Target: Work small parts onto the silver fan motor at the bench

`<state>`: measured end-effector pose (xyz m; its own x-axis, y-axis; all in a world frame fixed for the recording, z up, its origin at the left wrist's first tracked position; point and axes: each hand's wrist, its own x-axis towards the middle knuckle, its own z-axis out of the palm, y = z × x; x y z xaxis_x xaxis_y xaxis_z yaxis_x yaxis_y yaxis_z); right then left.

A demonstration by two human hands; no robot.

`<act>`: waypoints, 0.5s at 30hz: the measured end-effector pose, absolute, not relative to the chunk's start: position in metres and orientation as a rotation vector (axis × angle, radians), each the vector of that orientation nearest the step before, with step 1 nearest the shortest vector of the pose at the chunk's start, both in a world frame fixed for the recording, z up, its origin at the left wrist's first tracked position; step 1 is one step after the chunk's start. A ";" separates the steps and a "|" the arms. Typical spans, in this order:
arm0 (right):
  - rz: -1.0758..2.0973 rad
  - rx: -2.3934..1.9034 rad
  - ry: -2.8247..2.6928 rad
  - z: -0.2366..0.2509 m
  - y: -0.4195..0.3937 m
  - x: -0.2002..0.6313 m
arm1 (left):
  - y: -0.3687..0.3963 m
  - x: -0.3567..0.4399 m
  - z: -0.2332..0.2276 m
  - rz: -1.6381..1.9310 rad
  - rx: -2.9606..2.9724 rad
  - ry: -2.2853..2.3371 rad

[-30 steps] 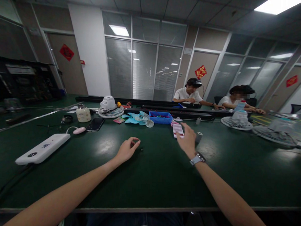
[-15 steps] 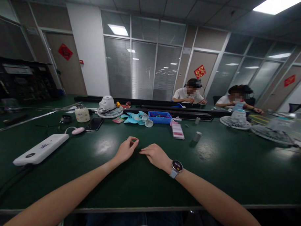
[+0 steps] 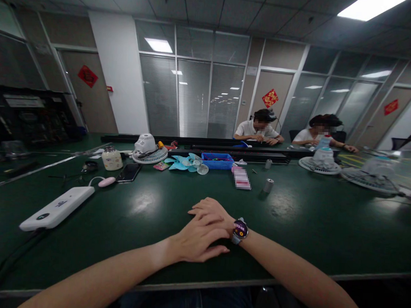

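Observation:
My left hand lies across the back of my right hand, just short of the wristwatch. Its fingers are stretched and spread, holding nothing visible. Beneath it, my right hand points to the left over the green table, partly covered, with the fingertips that show stretched out. The watch has a round lit face and a pale blue-grey strap on my right wrist. Beyond my hands are light blue fan blades, a blue basket and a pink-and-white pack.
To the left are a white power strip, a phone, a jar and a white fan part. A metal cylinder stands to the right. Two people sit across the table near more fan parts.
My left hand has moved right and toward me, from beside my right hand onto the back of it. The watch face has turned a little and its display differs.

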<state>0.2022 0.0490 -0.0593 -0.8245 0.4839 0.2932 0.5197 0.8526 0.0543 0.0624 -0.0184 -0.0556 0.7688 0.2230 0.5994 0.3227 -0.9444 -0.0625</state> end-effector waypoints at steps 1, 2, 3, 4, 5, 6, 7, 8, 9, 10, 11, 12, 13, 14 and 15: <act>-0.133 -0.763 -2.750 -0.059 0.049 0.203 | -0.021 0.066 -0.058 -0.876 -2.828 -0.398; -0.088 -0.770 -2.742 -0.059 0.050 0.204 | -0.022 0.069 -0.060 -0.847 -2.848 -0.382; -0.064 -0.781 -2.735 -0.059 0.051 0.204 | -0.022 0.070 -0.061 -0.825 -2.867 -0.376; -0.048 -0.792 -2.731 -0.059 0.052 0.204 | -0.022 0.070 -0.062 -0.813 -2.880 -0.375; -0.031 -0.798 -2.730 -0.060 0.054 0.204 | -0.021 0.070 -0.062 -0.810 -2.887 -0.376; -0.020 -0.797 -2.735 -0.061 0.055 0.204 | -0.020 0.070 -0.061 -0.804 -2.895 -0.373; -0.018 -0.787 -2.748 -0.062 0.057 0.204 | -0.020 0.069 -0.060 -0.797 -2.902 -0.365; -0.020 -0.777 -2.759 -0.062 0.059 0.204 | -0.020 0.069 -0.059 -0.790 -2.909 -0.355; -0.023 -0.769 -2.767 -0.063 0.060 0.203 | -0.020 0.068 -0.058 -0.787 -2.913 -0.350; -0.026 -0.762 -2.774 -0.064 0.062 0.204 | -0.020 0.068 -0.057 -0.790 -2.913 -0.351; -0.028 -0.758 -2.780 -0.065 0.063 0.204 | -0.020 0.067 -0.057 -0.797 -2.909 -0.359; -0.029 -0.756 -2.778 -0.066 0.063 0.204 | -0.020 0.067 -0.057 -0.809 -2.900 -0.371; -0.030 -0.754 -2.771 -0.067 0.063 0.204 | -0.021 0.067 -0.058 -0.822 -2.890 -0.386; -0.028 -0.753 -2.759 -0.069 0.062 0.204 | -0.021 0.068 -0.059 -0.829 -2.882 -0.401; -0.029 -0.749 -2.747 -0.070 0.061 0.203 | -0.021 0.068 -0.060 -0.830 -2.878 -0.412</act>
